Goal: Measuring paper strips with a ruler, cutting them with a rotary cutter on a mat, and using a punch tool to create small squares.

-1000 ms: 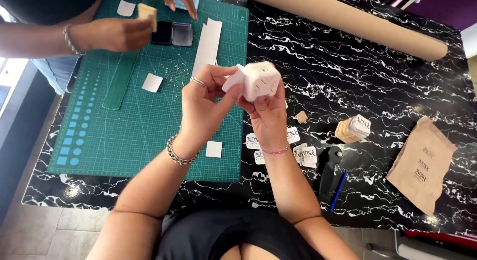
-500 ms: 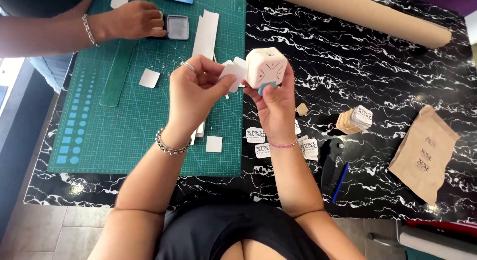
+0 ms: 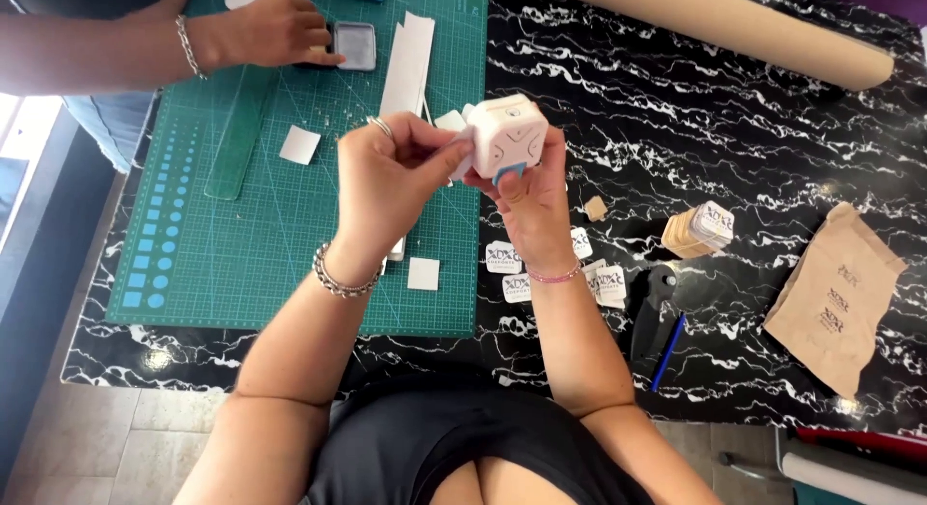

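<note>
White cube (image 3: 509,136) | pinched by right hand (image 3: 529,191) fingers | left hand (image 3: 386,177) fingers pinching its edge

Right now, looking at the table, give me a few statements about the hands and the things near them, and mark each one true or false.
1. The right hand holds a white rounded cube up above the table. True.
2. The left hand rests flat on the green cutting mat. False: it is raised, with its fingertips at the cube's side.
3. A brown paper bag lies on the black marble table, to the right. True.
4. Another person's hand is at the top of the mat, by a small dark tray. True.
5. The long cardboard tube lies across the mat. False: it lies on the marble top, at the far side.
</note>
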